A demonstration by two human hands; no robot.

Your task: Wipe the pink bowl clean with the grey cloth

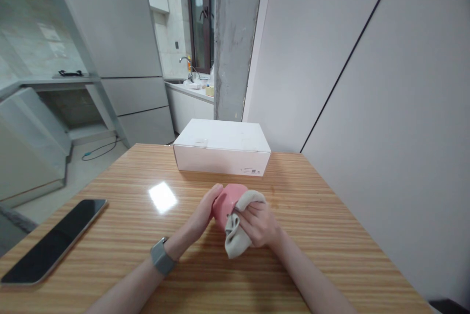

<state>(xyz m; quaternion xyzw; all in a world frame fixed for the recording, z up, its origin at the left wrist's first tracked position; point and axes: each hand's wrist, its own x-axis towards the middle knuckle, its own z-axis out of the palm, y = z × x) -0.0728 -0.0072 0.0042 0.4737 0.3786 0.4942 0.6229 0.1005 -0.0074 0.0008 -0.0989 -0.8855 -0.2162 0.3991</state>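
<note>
Above the middle of the table, my left hand (201, 212) grips the left side of a glossy pink vessel (223, 205), its fingers mostly hidden behind it. The vessel looks like a bowl or cup, tilted, and I cannot tell which of the two it is. A light grey-beige cloth (236, 240) is bunched in my right hand (259, 223), whose fingers are closed around it. That hand presses the cloth against the vessel's right side. One end of the cloth hangs below the fingers, and another fold curves over the top of the hand.
A closed white cardboard box (220, 158) stands on the wooden table (312, 221) just beyond my hands. To the left lies a large dark-screened phone or tablet (55, 240). Behind are a fridge (121, 40), a sink counter (191, 93) and a white wall (348, 108) on the right.
</note>
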